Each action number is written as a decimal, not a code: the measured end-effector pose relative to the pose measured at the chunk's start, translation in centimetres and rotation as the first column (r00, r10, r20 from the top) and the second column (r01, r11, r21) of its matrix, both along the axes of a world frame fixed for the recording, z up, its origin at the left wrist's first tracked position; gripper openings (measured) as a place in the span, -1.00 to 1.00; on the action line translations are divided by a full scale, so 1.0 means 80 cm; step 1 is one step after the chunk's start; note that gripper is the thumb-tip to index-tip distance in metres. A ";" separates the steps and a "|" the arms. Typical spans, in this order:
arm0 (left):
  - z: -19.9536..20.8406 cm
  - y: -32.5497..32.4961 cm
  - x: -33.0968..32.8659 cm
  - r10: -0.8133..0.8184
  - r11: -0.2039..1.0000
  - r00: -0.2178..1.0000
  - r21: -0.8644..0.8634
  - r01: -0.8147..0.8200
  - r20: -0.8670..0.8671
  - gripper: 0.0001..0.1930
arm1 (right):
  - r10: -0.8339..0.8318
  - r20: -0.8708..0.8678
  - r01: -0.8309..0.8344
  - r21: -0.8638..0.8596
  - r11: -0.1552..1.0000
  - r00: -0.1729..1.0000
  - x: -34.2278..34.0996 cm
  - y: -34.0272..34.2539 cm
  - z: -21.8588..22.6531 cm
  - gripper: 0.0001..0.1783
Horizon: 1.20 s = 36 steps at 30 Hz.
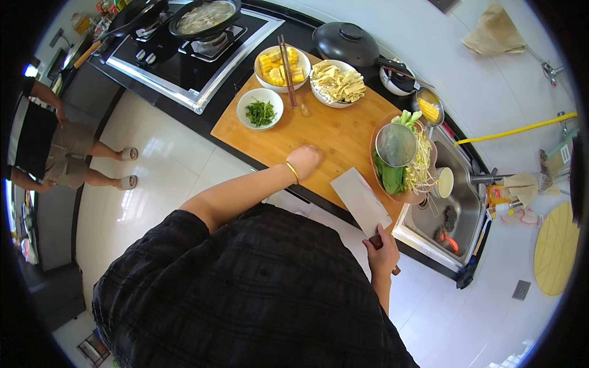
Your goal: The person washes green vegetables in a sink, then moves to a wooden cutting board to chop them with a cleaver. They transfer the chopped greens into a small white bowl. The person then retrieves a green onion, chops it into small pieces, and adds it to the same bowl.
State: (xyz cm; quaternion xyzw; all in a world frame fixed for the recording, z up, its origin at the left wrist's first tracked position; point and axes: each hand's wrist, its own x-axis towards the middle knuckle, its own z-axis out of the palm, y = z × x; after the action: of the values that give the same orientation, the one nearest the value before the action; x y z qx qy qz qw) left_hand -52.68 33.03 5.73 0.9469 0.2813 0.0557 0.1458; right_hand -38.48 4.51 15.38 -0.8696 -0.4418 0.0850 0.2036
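My right hand (pixel 383 251) grips the brown handle of a cleaver (pixel 361 197), its broad blade reaching over the front edge of the wooden cutting board (pixel 257 147). Wearing a gold bangle, my left hand (pixel 305 161) is curled and rests on the board; whatever its fingers hold, if anything, is hidden. Farther back on the board sit a small bowl of chopped green herbs (pixel 261 113), a bowl of corn pieces (pixel 282 67) with chopsticks (pixel 286 70) across it, and a bowl of tofu-skin strips (pixel 338 83). A small brown lump (pixel 305 110) lies near the chopstick tips.
Right of the board, a basket of leafy greens and bean sprouts (pixel 417 165) holds a strainer (pixel 396 145), beside the sink (pixel 438 224). A pan of food (pixel 205 18) stands on the gas stove (pixel 178 58). Another person (pixel 67 144) stands at the far left.
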 end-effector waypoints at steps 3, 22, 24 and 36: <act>0.023 -0.017 0.028 -0.029 0.993 0.992 -0.114 0.043 0.122 -0.88 | -0.051 0.016 0.051 -0.010 0.999 0.999 -0.003 -0.008 0.000 -0.37; 0.128 0.135 -0.130 0.223 0.971 0.974 -0.103 -0.218 0.041 -0.85 | 0.203 0.067 -0.211 0.140 0.967 0.977 -0.032 0.122 -0.024 -0.42; 0.103 0.159 -0.135 0.324 0.945 0.935 -0.105 -0.311 0.147 -0.90 | 0.245 0.019 -0.245 0.151 0.958 0.969 -0.035 0.146 -0.032 -0.41; 0.089 0.185 -0.135 0.172 0.975 0.985 -0.144 -0.171 -0.009 -0.83 | 0.328 0.004 -0.325 0.146 0.934 0.945 -0.034 0.189 -0.060 -0.41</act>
State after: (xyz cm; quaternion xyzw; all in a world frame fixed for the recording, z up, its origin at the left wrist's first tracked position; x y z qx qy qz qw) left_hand -63.49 47.82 12.83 0.9059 0.3649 0.0494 0.2092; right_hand -41.19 19.62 10.60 -0.7662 -0.5829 0.0944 0.2535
